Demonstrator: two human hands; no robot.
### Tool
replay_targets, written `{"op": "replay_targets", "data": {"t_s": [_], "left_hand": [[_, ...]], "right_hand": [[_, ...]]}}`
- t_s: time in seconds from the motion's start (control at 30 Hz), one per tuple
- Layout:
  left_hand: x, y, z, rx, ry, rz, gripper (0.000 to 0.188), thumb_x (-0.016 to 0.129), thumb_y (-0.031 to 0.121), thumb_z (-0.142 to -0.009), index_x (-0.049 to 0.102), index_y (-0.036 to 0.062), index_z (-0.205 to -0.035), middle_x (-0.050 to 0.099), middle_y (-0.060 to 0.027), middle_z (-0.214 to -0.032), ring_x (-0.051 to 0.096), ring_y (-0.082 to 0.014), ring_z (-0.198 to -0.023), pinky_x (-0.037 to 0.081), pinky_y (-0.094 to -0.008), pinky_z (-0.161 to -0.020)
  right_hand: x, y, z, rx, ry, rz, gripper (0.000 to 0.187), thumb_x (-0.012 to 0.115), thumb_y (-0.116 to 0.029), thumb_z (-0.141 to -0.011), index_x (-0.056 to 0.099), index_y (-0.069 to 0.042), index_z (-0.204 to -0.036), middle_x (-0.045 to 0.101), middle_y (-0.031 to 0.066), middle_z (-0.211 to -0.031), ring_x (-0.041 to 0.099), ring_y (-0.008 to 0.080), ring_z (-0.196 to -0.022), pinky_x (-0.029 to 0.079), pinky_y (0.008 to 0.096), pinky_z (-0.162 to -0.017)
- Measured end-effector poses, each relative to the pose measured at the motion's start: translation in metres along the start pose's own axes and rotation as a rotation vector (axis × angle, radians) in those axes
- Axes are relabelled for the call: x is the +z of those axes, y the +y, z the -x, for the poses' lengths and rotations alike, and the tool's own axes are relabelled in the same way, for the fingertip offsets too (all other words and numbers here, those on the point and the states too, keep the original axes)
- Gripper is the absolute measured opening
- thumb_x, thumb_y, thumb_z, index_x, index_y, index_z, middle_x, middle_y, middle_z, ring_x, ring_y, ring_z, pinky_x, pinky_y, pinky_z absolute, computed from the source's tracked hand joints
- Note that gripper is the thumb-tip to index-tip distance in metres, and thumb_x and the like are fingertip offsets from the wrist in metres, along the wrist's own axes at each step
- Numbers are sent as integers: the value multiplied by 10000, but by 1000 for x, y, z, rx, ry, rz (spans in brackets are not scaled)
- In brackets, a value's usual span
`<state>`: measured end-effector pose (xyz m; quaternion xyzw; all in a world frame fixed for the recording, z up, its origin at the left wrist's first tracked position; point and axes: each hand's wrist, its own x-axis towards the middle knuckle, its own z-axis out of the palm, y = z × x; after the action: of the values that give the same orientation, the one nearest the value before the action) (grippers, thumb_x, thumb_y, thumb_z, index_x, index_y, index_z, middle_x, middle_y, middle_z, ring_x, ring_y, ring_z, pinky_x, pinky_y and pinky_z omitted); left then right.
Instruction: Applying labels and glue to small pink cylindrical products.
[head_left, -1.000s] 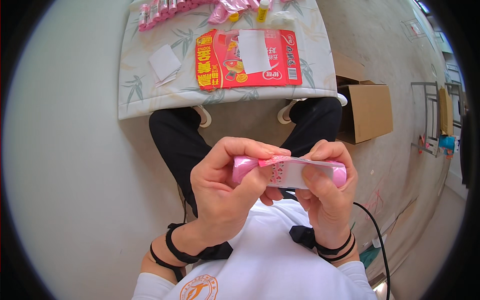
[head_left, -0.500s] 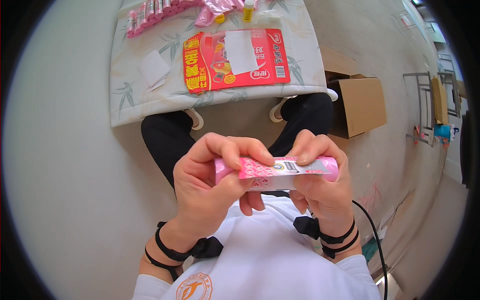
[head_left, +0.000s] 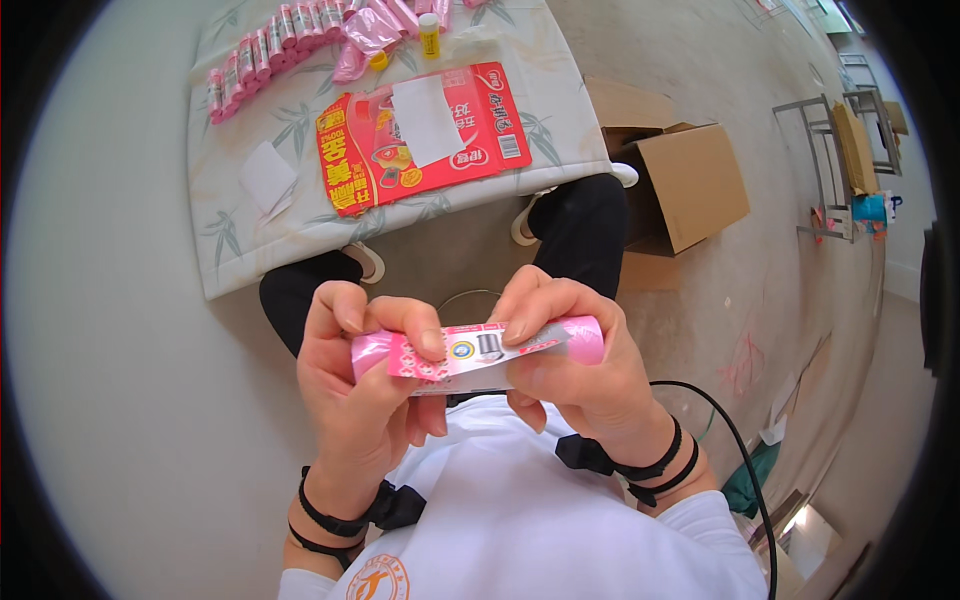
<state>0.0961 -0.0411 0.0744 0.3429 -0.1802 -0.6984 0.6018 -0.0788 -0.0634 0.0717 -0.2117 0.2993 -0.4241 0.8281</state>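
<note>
A roll of pink plastic bags (head_left: 585,340) lies crosswise between both hands, above my lap. Around its middle goes a printed paper label (head_left: 465,350), pink, white and grey, and one edge of it stands off the roll. My left hand (head_left: 350,400) is closed on the left end, with fingertips on top and the thumb pressing near the label's pink part. My right hand (head_left: 590,375) grips the right end, its fingers on the label's grey part and its thumb against the near side. The underside of the roll is hidden.
Ahead, a table with a leaf-patterned cloth (head_left: 225,215) bears a red printed sheet (head_left: 490,135), white paper (head_left: 428,122), white slips (head_left: 268,178), a yellow glue stick (head_left: 429,38), a yellow cap (head_left: 378,61) and several pink rolls (head_left: 262,55). A cardboard box (head_left: 695,185) stands right.
The view has turned, so the table sits lower and further left. Both hands and the roll appear further left. The label's free edge now slants against the roll under the right fingers.
</note>
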Motion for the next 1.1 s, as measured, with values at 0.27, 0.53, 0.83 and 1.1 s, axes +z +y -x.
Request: {"op": "replay_targets", "data": {"t_s": [0.27,0.53,0.83,1.1], "left_hand": [[5,1,0,29,-3,54,369,555,-59,-785,288,125,-961,570,-166,-883,606,-170,-503,468,-192,-356],[5,3,5,10,-41,0,411,553,-76,-773,258,137,-965,577,-183,-899,613,-165,-537,475,-192,-383],[7,15,7,19,-109,-122,482,533,-130,-717,223,145,-962,579,-206,-890,568,-134,-552,508,-222,-430],[6,17,9,69,-213,-145,524,556,-145,-705,226,158,-977,575,-222,-883,570,-150,-607,506,-252,-489]], "right_hand": [[-7,-3,-2,-45,-95,106,191,677,96,-722,616,-7,-870,487,88,-971,600,143,-680,539,240,-511],[-7,-2,-1,-41,-82,25,211,658,139,-677,590,-17,-803,489,123,-960,618,186,-637,535,257,-441],[-4,1,-3,-35,-124,-73,259,674,133,-643,575,-64,-778,481,121,-933,625,201,-729,563,246,-424],[-5,3,-1,-92,-151,-28,264,724,86,-629,597,-81,-789,495,117,-953,587,152,-776,564,233,-512]]}}
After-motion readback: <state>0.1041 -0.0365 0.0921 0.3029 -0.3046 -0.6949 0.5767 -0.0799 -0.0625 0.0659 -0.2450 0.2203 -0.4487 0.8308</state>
